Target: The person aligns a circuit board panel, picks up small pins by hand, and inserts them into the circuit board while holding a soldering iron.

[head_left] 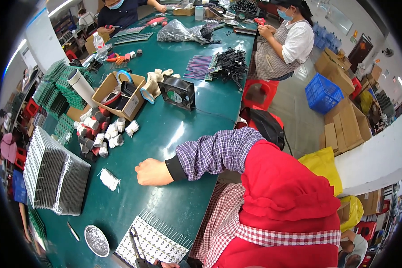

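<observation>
My right hand (154, 172) is closed, knuckles up, over the green table; anything inside it is hidden. A small white bundle of thin pins or leads (109, 179) lies just left of it. At the lower edge, only a few fingers of my left hand (169, 265) show, closed at the handle end of a dark tool with two long thin jaws (135, 243). Those jaws lie over a white panel (156, 239) with rows of small parts and a fringe of thin leads along its far edge. A round metal dish of silvery bits (96, 241) sits beside the panel.
Stacked white panels (53, 178) stand at the left. Behind them are white and dark rolls (114, 129), a cardboard box (118, 98), a thermos (79, 85) and a small fan (177, 92). A slim knife-like tool (73, 231) lies near the dish. Two co-workers sit farther along the table.
</observation>
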{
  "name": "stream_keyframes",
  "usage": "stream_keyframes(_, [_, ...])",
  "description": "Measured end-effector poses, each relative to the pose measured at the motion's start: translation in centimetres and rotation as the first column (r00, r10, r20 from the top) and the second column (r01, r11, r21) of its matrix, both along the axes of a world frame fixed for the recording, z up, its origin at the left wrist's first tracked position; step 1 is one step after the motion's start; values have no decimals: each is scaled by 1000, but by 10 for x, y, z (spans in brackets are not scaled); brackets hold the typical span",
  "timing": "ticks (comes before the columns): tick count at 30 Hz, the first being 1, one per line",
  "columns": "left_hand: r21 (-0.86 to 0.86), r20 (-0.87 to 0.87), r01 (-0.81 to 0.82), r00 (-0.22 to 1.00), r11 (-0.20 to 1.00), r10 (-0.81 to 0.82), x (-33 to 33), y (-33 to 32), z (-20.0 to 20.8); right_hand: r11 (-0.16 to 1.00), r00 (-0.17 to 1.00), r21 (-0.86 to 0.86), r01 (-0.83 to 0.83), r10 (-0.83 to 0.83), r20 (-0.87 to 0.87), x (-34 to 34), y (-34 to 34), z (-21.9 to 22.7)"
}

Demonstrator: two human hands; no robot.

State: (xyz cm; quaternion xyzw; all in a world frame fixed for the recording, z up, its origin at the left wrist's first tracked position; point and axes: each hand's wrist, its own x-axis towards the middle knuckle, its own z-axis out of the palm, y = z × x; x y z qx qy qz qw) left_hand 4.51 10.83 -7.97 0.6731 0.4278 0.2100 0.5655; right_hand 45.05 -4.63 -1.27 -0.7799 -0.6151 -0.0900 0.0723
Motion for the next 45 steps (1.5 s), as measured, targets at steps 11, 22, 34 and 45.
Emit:
stream_keyframes(11, [-89,-74,-283,958,955,277,32,-32,54,999,995,-29,13,-10,98,2,4,8])
stream_keyframes(22, [-332,273,-358,849,872,453,33,-44,46,986,969,-155,-61,96,229,-11,22,19])
stream_keyframes(34, [-310,383,-336,812,889,441,59,-64,97,921,868,333,-203,326,-374,-59,52,11])
stream_keyframes(45, [-67,230,-336,911,939,343,57,-61,84,889,829,382,-251,401,-388,-78,73,-5])
